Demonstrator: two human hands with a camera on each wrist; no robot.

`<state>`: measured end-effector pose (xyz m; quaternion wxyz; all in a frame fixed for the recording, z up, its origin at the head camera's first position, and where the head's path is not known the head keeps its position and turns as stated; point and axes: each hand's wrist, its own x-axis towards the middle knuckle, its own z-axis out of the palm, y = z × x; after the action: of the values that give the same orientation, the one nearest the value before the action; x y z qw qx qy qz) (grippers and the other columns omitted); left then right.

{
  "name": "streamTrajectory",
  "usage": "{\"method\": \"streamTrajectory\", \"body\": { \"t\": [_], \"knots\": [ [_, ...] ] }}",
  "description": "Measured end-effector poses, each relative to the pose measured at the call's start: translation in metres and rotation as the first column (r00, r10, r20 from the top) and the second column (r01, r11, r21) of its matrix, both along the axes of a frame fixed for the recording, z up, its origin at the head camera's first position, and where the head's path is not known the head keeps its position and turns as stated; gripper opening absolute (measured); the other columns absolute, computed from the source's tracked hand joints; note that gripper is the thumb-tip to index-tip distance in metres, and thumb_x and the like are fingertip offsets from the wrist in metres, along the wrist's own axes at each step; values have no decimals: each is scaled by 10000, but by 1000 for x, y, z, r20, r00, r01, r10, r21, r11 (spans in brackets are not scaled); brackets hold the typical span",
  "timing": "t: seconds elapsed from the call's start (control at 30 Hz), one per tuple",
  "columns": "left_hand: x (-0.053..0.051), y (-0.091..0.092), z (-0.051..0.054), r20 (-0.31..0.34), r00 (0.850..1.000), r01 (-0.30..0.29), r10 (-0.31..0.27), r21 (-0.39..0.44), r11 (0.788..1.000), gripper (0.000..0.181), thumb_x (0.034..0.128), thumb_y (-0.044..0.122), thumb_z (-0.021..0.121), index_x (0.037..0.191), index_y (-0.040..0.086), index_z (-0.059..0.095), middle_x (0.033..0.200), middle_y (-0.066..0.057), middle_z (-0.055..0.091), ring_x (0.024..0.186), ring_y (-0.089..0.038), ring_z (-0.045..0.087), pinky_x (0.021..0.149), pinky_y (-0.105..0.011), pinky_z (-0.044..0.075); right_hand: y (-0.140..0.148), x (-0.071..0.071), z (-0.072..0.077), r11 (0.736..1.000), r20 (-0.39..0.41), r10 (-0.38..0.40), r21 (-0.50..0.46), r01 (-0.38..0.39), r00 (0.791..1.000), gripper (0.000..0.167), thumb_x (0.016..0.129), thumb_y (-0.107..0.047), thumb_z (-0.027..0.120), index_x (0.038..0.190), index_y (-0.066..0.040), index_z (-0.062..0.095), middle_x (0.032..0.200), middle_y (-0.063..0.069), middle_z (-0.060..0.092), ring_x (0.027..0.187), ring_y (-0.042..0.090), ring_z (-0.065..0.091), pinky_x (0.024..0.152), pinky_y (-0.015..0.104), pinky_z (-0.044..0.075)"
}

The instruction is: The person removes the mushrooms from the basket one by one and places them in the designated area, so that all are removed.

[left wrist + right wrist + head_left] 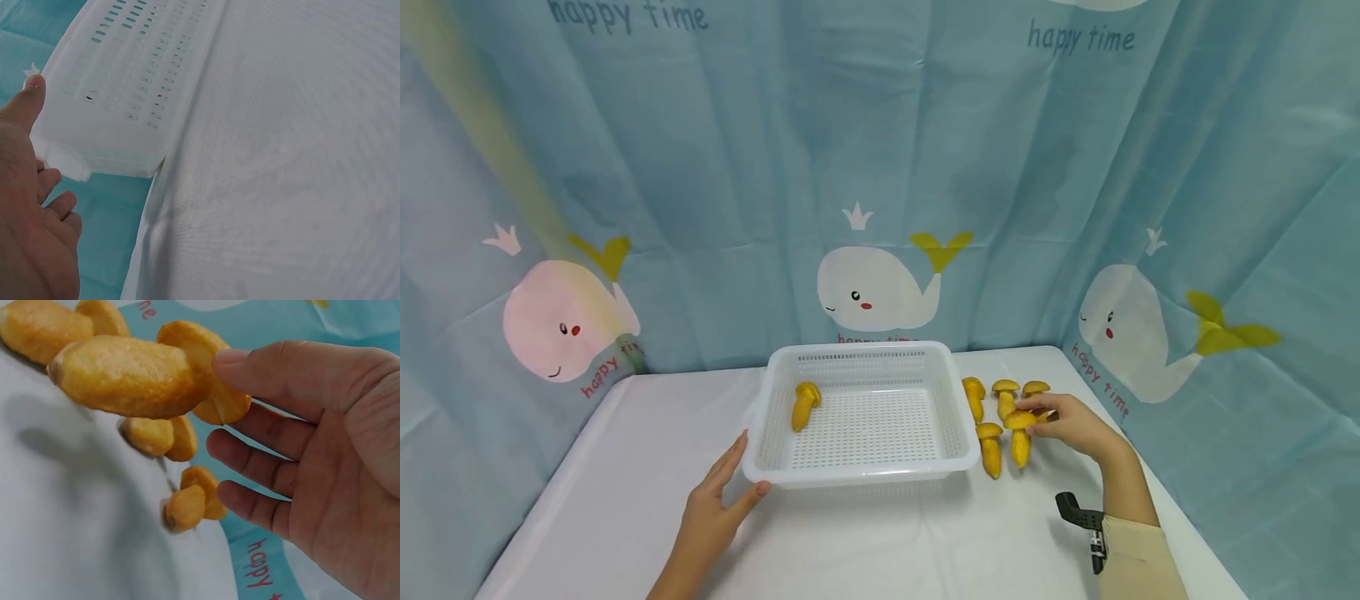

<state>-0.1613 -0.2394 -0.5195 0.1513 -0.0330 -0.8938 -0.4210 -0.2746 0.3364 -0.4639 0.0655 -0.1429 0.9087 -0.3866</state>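
Observation:
A white perforated plastic basket (865, 482) stands on the table, with one yellow mushroom (803, 407) lying in its left part. At its near left corner is my left hand (707, 508), thumb by the front rim and straight fingers along the left side. My right hand (1070, 425), to the right of the basket, pinches another yellow mushroom (125, 375) by its cap between thumb and fingers. Its stem points away from the palm. Around that hand lie several more yellow mushrooms (989, 450), close to the basket's right side.
A white cloth covers the table (880, 542). Light blue curtains (745, 208) printed with whales enclose it at the back and both sides. A black device (1081, 512) is strapped at the right wrist, by a beige sleeve (1138, 558).

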Motion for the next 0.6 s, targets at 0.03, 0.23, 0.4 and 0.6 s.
{"method": "streamTrajectory", "body": {
  "t": [0.03, 0.23, 0.4, 0.6],
  "knots": [
    [1, 0, 0, 0, 1000, 0, 0, 5, 1000, 835, 909, 366, 789, 1609, 298, 339, 1643, -4, 352, 1474, -380, 393, 1101, -577, 410, 0, -2, -2, 1000, 6, 0, 4, 0, 1000, 386, 917, -177, 773, 1297, -144, 710, 1241, 39, 680, 1088, 234, 567, 907, 338, 514],
    [1, 0, 1, -26, 1000, 0, -1, -2, 1000, 835, 909, 349, 793, 1603, 343, 329, 1639, -21, 357, 1466, -390, 401, 1088, -600, 412, 3, -6, -14, 999, 14, -21, 31, 21, 1000, 384, 909, -140, 767, 1288, -123, 710, 1187, 22, 685, 1084, 240, 565, 934, 408, 493],
    [0, 0, 0, -40, 999, -11, 11, -17, 1000, 822, 910, 340, 793, 1604, 283, 356, 1636, -5, 361, 1468, -359, 397, 1135, -199, 377, 5, -9, -21, 998, 35, -36, 56, 34, 999, 382, 910, -173, 769, 1283, -121, 707, 1159, 31, 662, 1078, 248, 551, 878, 388, 498],
    [0, 2, -1, -49, 999, -20, 18, -25, 999, 818, 904, 342, 799, 1598, 280, 371, 1631, 18, 367, 1491, -165, 352, 1139, -236, 377, 7, -11, -28, 997, 62, -52, 63, 49, 997, 381, 914, -180, 763, 1287, -127, 707, 1191, 42, 662, 1111, 270, 555, 884, 397, 519]
  ]
}}
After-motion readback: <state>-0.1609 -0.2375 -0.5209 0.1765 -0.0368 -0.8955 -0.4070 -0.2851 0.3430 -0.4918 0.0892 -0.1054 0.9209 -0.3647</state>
